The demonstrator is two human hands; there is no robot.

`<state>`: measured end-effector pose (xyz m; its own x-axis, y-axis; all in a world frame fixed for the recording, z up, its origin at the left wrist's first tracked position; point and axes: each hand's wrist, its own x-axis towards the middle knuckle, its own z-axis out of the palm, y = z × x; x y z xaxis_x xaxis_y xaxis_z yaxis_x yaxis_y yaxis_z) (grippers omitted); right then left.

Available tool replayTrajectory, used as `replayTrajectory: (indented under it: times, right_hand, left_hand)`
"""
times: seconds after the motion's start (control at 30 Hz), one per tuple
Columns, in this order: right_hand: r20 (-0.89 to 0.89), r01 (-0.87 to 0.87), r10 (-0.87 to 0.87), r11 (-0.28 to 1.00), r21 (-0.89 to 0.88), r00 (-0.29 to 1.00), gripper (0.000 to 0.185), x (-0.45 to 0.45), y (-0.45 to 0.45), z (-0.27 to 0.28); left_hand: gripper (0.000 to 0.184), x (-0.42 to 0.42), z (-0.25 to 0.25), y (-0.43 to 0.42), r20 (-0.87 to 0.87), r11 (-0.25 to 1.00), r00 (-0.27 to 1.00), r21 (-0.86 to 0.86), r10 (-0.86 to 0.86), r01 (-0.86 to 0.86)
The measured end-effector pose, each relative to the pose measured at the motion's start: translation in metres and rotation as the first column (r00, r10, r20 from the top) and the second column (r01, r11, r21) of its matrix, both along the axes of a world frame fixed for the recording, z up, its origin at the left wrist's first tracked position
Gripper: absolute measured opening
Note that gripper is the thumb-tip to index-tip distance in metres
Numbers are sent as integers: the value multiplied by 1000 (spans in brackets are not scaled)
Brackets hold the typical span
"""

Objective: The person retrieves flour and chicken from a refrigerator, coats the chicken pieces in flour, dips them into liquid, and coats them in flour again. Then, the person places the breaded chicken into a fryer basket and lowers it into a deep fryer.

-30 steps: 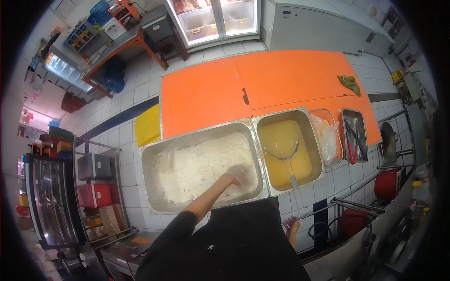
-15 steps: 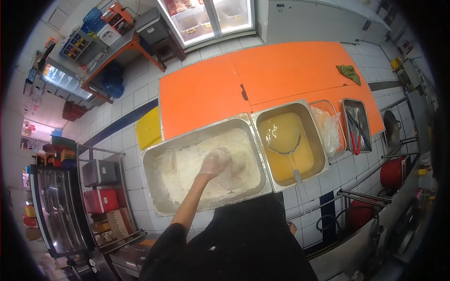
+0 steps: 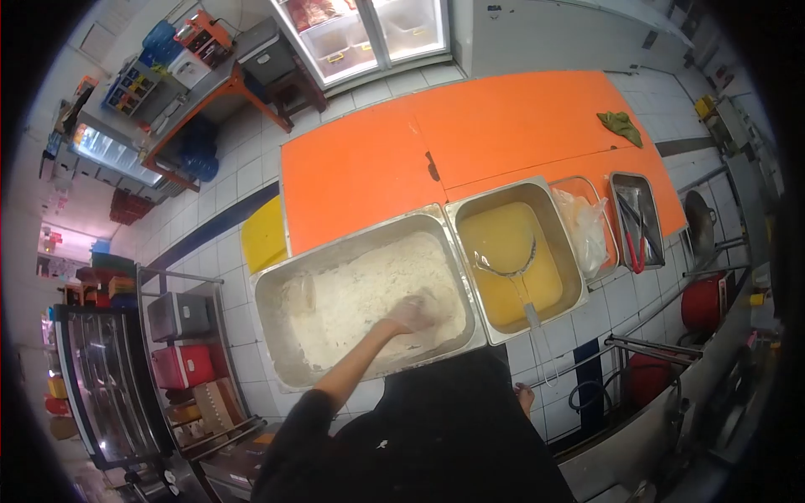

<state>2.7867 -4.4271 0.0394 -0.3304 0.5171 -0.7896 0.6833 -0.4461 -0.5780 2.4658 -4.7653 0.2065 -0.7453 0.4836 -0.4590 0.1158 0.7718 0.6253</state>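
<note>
My left hand (image 3: 415,313), whitened and blurred, is down in the white powder (image 3: 360,289) near the right end of a large steel tray (image 3: 270,356). Its fingers are smeared, so whether it holds anything is unclear. A pale translucent object (image 3: 299,295) lies at the tray's left end. Beside it, a deep steel pan (image 3: 573,251) contains yellowish liquid (image 3: 503,230), with a wire strainer (image 3: 528,306) dipped in and its handle over the near rim. My right hand (image 3: 525,397) hangs low beside the dark apron, partly hidden, below the strainer handle; its grip is unclear.
An orange table (image 3: 360,168) extends behind the trays, with a green cloth (image 3: 620,127) at its far right. A plastic bag (image 3: 587,230) and a narrow tray (image 3: 656,251) with red-handled tongs (image 3: 640,251) sit right of the pan. Left stands a rack with coolers (image 3: 180,314).
Over the last second, my left hand moved left across the powder, then back right and nearer the tray's front. My right hand shows less than at first. The strainer's loop has shifted slightly in the liquid.
</note>
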Motion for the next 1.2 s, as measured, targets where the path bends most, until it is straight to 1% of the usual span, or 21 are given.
replayTrajectory:
  times: [0.03,0.1,0.13,0.2,0.23,0.27,0.33,0.4,0.47,0.53,0.57,0.63,0.67,0.73,0.77,0.83,0.87,0.93,1.07,1.13,1.2]
  right_hand:
    - [-29,45,-45,999,-7,999,26,5,-1,0]
    - [-38,75,-75,997,-2,996,25,3,-4,14]
    - [-56,87,-86,996,7,995,25,2,-6,19]
    - [-35,86,-86,996,-8,996,23,6,-7,22]
    - [-21,84,-84,996,-20,996,22,7,-6,20]
    - [-23,83,-83,996,-22,996,22,18,0,6]
    - [-195,3,-14,998,-57,981,19,47,10,-37]
    - [-122,28,-29,1000,-5,992,18,42,3,-19]
    - [-49,37,-35,998,46,998,17,37,2,-9]
    - [-58,66,-69,997,-51,996,19,42,7,-15]
    - [-56,65,-67,997,-51,996,19,39,7,-13]
    - [-21,96,-98,994,-60,995,21,26,3,3]
    - [-22,94,-96,994,-62,995,21,24,3,4]
    - [-58,65,-67,997,-34,996,23,19,5,1]
    - [-62,68,-70,997,-36,996,23,15,5,0]
    - [-30,4,-3,1000,25,1000,24,12,8,0]
    - [-26,17,-17,1000,25,1000,24,15,12,-6]
    - [-106,68,-68,998,-4,992,25,21,12,-13]
    - [-10,78,-78,997,-13,997,23,22,6,-8]
    - [-37,79,-80,997,-25,996,21,27,1,-4]
    - [-42,112,-113,994,-15,993,21,32,-4,-6]
  left_hand:
    - [45,-1,3,-12,5,997,997,19,72,-72]
    - [41,-5,29,-36,-232,906,913,347,334,-243]
    - [38,-10,13,-63,-77,906,917,204,392,-370]
    - [34,-14,-34,-125,-1,892,894,-72,447,-446]
    - [34,-10,-53,-146,-68,887,905,-184,419,-424]
    - [34,1,-74,-155,-71,886,905,-185,420,-425]
    - [39,19,-101,-167,-238,880,959,-408,156,-244]
    - [44,25,-106,-124,-29,896,997,-437,72,-77]
    - [42,33,-74,-55,63,868,998,-496,1,30]
    - [45,43,-101,-33,-209,954,942,-205,-262,220]
    - [45,37,-85,-12,-208,954,943,-204,-260,218]
    - [52,13,-26,33,2,901,942,-293,-335,321]
    - [52,10,-38,42,2,901,943,-295,-333,319]
    - [61,-1,-72,47,42,812,850,-275,-524,515]
    - [61,-5,-68,41,40,810,849,-279,-527,516]
    - [66,-9,-56,16,-62,946,952,110,-300,305]
    - [66,-15,-60,7,-58,942,948,111,-312,317]
    - [69,-30,-58,-7,39,997,999,73,-16,13]
    - [57,-23,-5,-23,-5,995,996,-43,-92,91]
    - [58,-18,1,-34,165,961,966,-160,-201,227]
    - [55,-14,24,-40,150,971,983,-195,-107,136]
